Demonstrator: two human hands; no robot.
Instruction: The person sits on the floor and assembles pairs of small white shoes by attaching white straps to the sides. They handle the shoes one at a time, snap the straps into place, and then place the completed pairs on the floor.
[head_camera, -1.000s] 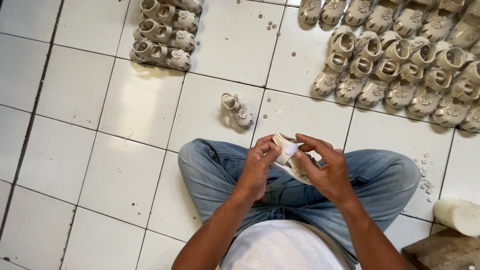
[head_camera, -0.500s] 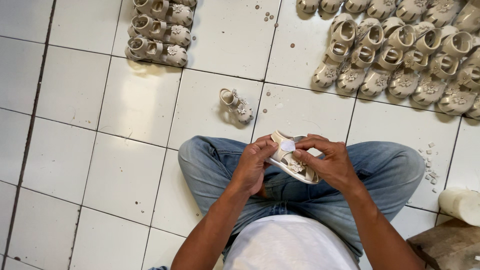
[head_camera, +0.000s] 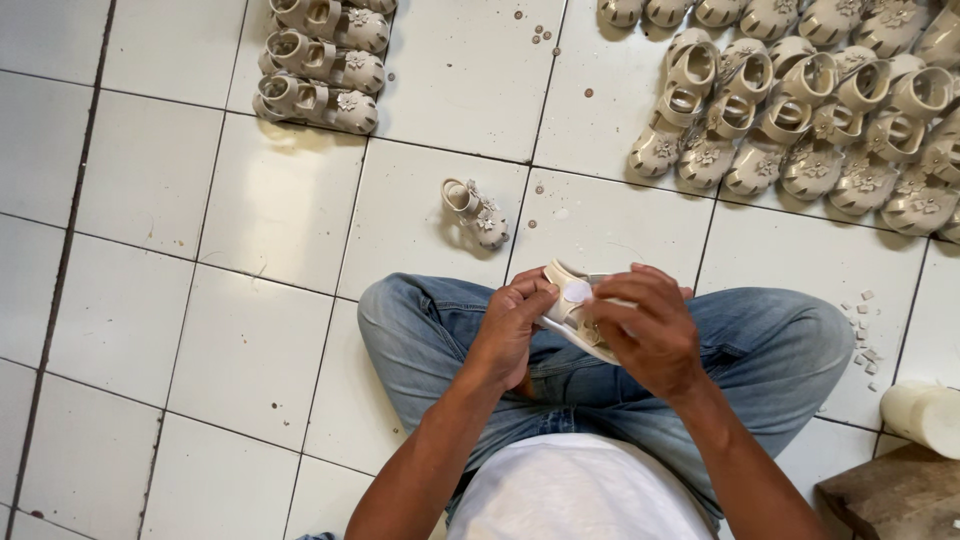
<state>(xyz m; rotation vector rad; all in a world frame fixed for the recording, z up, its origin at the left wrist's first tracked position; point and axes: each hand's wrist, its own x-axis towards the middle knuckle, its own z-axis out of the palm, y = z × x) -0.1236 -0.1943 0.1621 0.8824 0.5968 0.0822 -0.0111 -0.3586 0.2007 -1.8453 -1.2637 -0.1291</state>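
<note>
Seated cross-legged on white floor tiles, both hands, left and right, clasp one small cream strapped sandal, a matching single sandal lying nearby

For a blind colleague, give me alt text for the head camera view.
A seated person's left hand and right hand hold a small beige sandal over their jeans-clad lap. One sandal lies alone on the white tiled floor, with rows of sandals beyond.

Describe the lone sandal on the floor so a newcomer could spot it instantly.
Start at the person's crossed legs in blue jeans. Just ahead of the knees, on the white tiled floor, lies one small cream sandal with flower trim. Unlike the rowed sandals beyond, it sits alone, angled.
</note>
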